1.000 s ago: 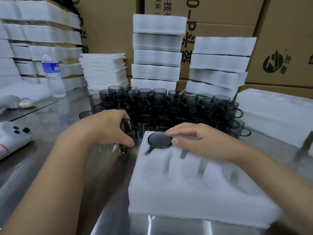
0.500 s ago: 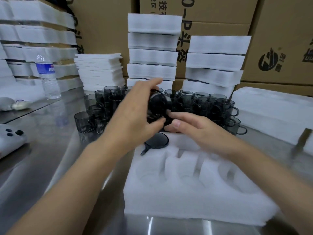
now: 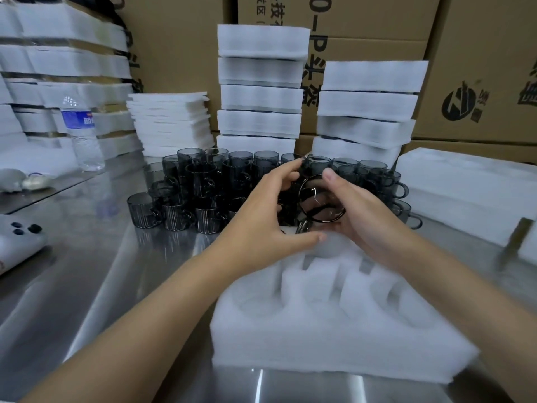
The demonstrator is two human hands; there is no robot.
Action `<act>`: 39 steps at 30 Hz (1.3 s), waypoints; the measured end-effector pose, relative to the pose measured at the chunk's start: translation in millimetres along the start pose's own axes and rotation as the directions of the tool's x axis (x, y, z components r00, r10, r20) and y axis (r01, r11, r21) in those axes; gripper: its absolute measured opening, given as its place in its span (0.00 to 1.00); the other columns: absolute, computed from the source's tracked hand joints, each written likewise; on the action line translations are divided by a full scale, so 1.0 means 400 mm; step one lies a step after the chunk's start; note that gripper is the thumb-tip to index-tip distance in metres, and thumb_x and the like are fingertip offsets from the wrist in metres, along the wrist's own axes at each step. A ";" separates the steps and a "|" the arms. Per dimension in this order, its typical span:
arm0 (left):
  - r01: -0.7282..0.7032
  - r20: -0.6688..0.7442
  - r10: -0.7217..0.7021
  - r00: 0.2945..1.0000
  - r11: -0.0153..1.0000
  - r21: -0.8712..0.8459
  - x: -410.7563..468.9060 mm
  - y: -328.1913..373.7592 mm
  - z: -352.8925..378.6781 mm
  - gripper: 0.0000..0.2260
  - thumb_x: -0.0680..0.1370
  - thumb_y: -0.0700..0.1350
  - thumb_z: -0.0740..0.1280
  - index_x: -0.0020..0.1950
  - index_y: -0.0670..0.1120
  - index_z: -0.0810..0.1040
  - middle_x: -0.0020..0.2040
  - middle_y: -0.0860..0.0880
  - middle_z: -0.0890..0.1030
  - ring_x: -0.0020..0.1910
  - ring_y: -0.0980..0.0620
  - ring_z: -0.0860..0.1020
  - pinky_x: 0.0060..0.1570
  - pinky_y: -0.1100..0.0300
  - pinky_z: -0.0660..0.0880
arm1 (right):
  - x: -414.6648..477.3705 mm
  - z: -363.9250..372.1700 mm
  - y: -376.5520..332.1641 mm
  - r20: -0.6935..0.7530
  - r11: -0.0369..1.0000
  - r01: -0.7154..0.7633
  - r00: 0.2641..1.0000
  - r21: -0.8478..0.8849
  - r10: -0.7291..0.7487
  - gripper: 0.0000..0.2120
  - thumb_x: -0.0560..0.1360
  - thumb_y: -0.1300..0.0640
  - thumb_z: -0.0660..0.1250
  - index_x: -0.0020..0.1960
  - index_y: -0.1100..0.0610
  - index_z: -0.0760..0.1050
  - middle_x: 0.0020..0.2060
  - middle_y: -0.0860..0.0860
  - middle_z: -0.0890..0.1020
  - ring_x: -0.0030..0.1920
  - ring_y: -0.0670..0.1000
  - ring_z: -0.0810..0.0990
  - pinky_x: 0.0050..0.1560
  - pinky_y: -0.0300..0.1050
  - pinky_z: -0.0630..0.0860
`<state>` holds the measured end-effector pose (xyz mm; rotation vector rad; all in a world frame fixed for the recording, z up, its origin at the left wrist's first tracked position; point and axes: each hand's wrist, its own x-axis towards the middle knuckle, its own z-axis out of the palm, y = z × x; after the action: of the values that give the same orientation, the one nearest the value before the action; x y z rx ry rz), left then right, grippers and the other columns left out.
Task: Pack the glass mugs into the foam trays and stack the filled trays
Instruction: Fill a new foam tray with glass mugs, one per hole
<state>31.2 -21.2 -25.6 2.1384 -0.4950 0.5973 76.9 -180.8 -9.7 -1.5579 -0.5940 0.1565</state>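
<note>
My right hand (image 3: pixel 366 219) pinches the mug (image 3: pixel 321 199), thumb on its upper rim and fingers curled underneath. My left hand (image 3: pixel 270 216) cups the other side, fingers over the top and thumb low near the handle. The mug is tipped on its side with a round face toward me, in the air just above the far end of the tray (image 3: pixel 319 330). The pockets nearer me hold nothing. I judge the smoked glass to be light, stiff, slick and easy to chip, so I would grip the wall and rim rather than hang it from the thin handle, and let the soft foam give as it seats. Beyond my fingers the loose mugs (image 3: pixel 203 184) crowd together on the steel table (image 3: pixel 87 271), and behind them stand the stacks (image 3: pixel 261 97) of trays.
</note>
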 end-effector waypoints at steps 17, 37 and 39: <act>0.295 0.196 -0.224 0.955 0.798 -0.526 0.016 -0.040 -0.030 0.26 0.67 0.42 0.73 0.64 0.49 0.72 0.51 0.48 0.85 0.50 0.51 0.83 0.46 0.64 0.76 | -0.005 -0.005 0.002 -0.085 0.996 0.061 0.994 -0.068 -0.067 0.28 0.61 0.30 0.65 0.50 0.50 0.74 0.41 0.46 0.83 0.37 0.48 0.82 0.41 0.45 0.78; 0.314 0.219 -0.233 0.948 0.799 -0.512 0.014 -0.033 -0.036 0.33 0.63 0.47 0.74 0.67 0.47 0.71 0.51 0.51 0.84 0.51 0.54 0.83 0.45 0.68 0.75 | -0.005 -0.010 0.000 -0.062 0.998 0.021 0.998 -0.065 -0.025 0.16 0.73 0.40 0.61 0.52 0.49 0.77 0.46 0.49 0.82 0.38 0.49 0.82 0.39 0.43 0.75; 0.317 0.226 -0.230 0.946 0.797 -0.514 0.014 -0.033 -0.035 0.32 0.63 0.47 0.74 0.67 0.47 0.71 0.51 0.51 0.84 0.51 0.54 0.83 0.44 0.68 0.75 | -0.005 -0.011 -0.001 -0.073 0.997 0.024 0.997 -0.077 -0.030 0.19 0.70 0.38 0.62 0.53 0.50 0.77 0.48 0.51 0.81 0.38 0.49 0.82 0.40 0.43 0.76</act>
<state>39.5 -3.4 -23.0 1.6613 -0.3684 0.0981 76.9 -185.5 -9.4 -1.6213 -0.5680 0.0561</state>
